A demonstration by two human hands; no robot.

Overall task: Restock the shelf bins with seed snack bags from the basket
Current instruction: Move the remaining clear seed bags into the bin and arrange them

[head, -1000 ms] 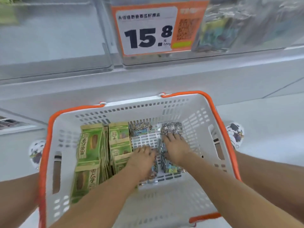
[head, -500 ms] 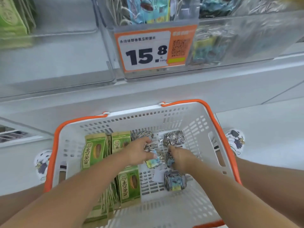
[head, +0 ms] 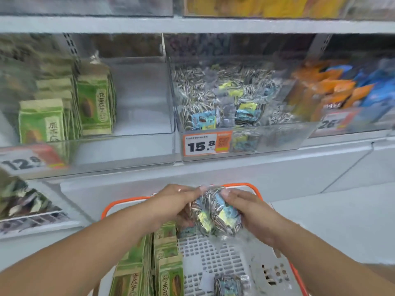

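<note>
Both hands are up over the far end of the basket, sharing one bundle of striped seed bags [head: 215, 212]. The left hand [head: 173, 204] grips the bundle's left side with its fingers curled around it, and the right hand [head: 250, 212] grips the right side, thumb on top. Looks like more than one bag bunched together, silvery striped wrap with blue and yellow labels, though it's blurry so I can't count them.

Under the hands sits the white basket [head: 215, 261] with its orange rim. Along its left wall there's a row of green seed bags [head: 166, 263] standing on edge, and near the basket's near edge lies one more striped bag [head: 228, 286], flat on the perforated floor.

Straight ahead on the shelf [head: 235, 167] is a clear middle bin [head: 282, 137] piled with the same striped bags, with an orange price tag [head: 206, 144] reading 15.8 at its front left corner. The left bin [head: 136, 103] holds green bags upright against its left side, with bare space on its right half, and a 12.8 tag [head: 27, 161] sits at its front. At the shelf's right end, orange and blue packs [head: 342, 90] fill another bin.
</note>
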